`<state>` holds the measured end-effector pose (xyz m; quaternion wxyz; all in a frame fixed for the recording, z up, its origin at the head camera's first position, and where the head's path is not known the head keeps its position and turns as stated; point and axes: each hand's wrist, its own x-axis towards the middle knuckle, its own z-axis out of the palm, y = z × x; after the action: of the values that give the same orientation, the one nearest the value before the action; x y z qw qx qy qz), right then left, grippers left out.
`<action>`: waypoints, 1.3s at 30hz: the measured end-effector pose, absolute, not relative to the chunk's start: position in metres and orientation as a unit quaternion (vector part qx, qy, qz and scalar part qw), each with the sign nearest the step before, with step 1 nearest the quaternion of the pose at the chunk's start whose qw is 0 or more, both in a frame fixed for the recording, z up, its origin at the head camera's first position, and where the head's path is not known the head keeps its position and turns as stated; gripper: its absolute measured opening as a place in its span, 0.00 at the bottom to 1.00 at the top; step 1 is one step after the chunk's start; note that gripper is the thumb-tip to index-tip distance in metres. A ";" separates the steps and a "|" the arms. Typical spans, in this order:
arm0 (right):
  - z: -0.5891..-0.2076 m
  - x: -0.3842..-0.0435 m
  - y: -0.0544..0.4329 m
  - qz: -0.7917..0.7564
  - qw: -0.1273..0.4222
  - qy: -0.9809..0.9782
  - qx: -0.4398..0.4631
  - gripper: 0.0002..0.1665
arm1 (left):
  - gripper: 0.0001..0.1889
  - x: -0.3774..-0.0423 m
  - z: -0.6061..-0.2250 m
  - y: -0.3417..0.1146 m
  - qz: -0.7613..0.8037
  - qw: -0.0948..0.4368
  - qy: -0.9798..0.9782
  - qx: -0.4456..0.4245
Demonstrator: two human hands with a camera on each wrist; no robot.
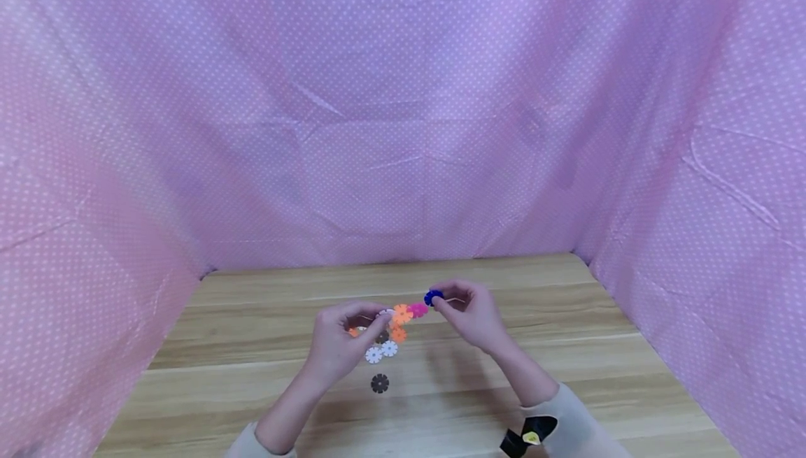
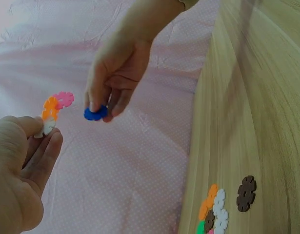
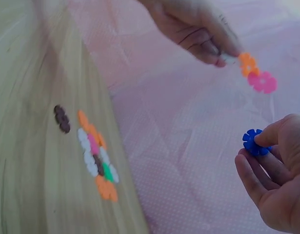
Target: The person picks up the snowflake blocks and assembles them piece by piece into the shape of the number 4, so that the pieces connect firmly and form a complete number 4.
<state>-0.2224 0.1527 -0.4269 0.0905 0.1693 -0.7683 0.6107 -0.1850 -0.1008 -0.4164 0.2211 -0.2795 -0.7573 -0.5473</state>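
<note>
My left hand (image 1: 336, 339) pinches a white notched plastic disc (image 2: 47, 127) between thumb and fingers. Joined to it in a short chain are an orange disc (image 1: 402, 315) and then a pink disc (image 2: 64, 99) at the free end. A dark blue disc (image 3: 255, 142) is pinched by my right hand (image 1: 472, 315), thumb on its face. In the head view the blue disc is just beyond the pink one, and both wrist views show the two apart. Both hands are raised above the table.
On the wooden table (image 1: 252, 367) lies a tight group of loose discs: orange (image 3: 107, 188), white (image 1: 374, 355), green (image 3: 107, 171), pink and brown. A separate brown disc (image 1: 380, 383) lies nearer me. Pink dotted cloth (image 1: 403, 185) walls the table's back and sides.
</note>
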 end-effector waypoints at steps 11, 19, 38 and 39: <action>-0.412 -0.217 0.156 0.686 0.010 -0.711 0.152 0.16 | 0.07 -0.189 -0.419 -0.103 -0.546 0.235 -0.753 -0.280; -0.406 -0.211 0.156 0.732 -0.036 -0.665 0.145 0.19 | 0.06 -0.189 -0.419 -0.102 -0.551 0.217 -0.757 -0.277; -0.408 -0.209 0.155 0.737 -0.047 -0.661 0.135 0.10 | 0.05 -0.188 -0.413 -0.098 -0.541 0.215 -0.768 -0.267; -0.408 -0.209 0.154 0.736 -0.049 -0.662 0.133 0.10 | 0.05 -0.188 -0.414 -0.099 -0.541 0.216 -0.768 -0.267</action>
<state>-0.2089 0.1543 -0.4082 -0.0490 0.1333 -0.6615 0.7364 -0.1884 -0.0986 -0.4137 0.2158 -0.2668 -0.7678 -0.5410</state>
